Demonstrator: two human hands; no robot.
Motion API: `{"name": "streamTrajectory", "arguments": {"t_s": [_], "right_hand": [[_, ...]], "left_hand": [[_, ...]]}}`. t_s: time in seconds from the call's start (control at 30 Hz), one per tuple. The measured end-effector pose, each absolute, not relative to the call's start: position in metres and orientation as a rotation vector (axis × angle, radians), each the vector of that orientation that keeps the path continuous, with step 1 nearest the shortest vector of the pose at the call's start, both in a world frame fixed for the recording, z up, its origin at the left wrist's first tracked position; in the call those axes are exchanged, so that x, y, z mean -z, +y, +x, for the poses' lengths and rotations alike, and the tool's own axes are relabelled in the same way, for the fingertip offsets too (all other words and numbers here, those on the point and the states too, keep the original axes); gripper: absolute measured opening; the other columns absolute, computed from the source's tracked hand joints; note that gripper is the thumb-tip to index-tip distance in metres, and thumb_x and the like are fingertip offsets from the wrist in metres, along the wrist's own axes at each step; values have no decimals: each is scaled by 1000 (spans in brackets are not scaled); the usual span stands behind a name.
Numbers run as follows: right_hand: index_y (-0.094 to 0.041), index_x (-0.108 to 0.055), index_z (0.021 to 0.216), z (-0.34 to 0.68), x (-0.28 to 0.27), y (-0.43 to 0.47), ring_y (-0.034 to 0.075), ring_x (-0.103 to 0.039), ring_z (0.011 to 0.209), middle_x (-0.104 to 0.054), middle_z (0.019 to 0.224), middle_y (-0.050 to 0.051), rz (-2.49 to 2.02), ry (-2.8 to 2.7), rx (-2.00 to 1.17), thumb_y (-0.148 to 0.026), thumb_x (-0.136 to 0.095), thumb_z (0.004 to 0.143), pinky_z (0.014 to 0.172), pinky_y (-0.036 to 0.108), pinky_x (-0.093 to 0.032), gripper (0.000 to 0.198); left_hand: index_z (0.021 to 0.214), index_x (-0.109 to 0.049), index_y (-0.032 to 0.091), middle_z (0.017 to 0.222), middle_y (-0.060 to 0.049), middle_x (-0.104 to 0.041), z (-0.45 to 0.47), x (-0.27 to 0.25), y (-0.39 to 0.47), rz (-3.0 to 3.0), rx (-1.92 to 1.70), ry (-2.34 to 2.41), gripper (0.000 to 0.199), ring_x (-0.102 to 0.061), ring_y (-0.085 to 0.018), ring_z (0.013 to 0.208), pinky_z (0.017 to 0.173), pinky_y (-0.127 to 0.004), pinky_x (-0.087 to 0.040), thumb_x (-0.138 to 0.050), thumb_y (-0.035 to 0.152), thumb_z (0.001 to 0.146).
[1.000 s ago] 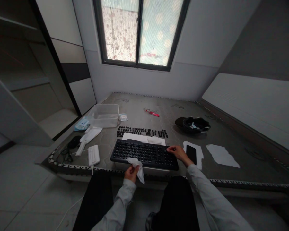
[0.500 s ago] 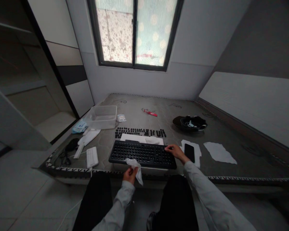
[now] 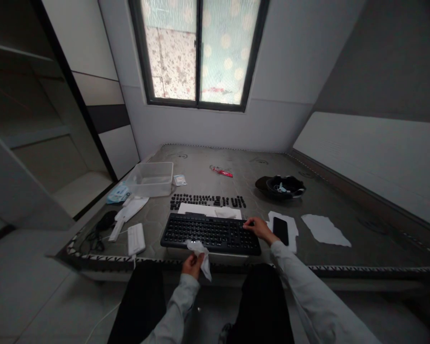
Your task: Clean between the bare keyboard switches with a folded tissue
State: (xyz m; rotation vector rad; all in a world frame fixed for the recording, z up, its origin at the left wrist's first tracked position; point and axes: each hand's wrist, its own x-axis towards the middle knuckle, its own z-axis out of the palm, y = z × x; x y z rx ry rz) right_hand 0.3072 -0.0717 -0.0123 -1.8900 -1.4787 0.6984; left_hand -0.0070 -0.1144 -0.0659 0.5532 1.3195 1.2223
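A black keyboard (image 3: pixel 209 233) lies near the front edge of a grey mattress (image 3: pixel 236 181). My left hand (image 3: pixel 192 264) is closed on a crumpled white tissue (image 3: pixel 199 252) just in front of the keyboard's near edge. Over the keyboard's far right corner rests my right hand (image 3: pixel 258 228), its fingers curled on the keys; whether it grips the keyboard I cannot tell. Loose black keycaps (image 3: pixel 206 201) lie in rows behind the keyboard, with white paper (image 3: pixel 208 210) between them.
A black phone (image 3: pixel 280 230) lies on white paper right of the keyboard, with a torn sheet (image 3: pixel 324 229) farther right. A clear plastic tub (image 3: pixel 151 178), a white power strip (image 3: pixel 136 238), a black mouse (image 3: pixel 105 220) and a dark cap (image 3: pixel 281 186) also sit on the mattress.
My left hand with the tissue has drawn back slightly from the keyboard's front edge. The view has shifted a little; my right hand stays at the keyboard's right end.
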Motion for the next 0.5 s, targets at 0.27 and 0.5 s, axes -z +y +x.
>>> {"name": "streamTrajectory", "arguments": {"t_s": [0.27,0.5], "right_hand": [[-21,-67,83,307,28,-88,25,-60,95,-70,93,5,-1705,-1286,-810,-51,-62,66,86,36,-43,34],[-27,-46,118,312,48,-101,23,-62,95,-62,108,8,-1647,-994,-855,-54,-54,73,71,34,-50,53]], "left_hand": [[64,-67,11,60,-5,-70,-10,73,-111,549,-1166,1238,24,-66,-23,67,66,-31,-52,-78,18,44],[64,-68,12,65,-6,-72,-10,78,-108,560,-1180,1241,28,-67,-24,69,68,-33,-53,-80,21,40]]}}
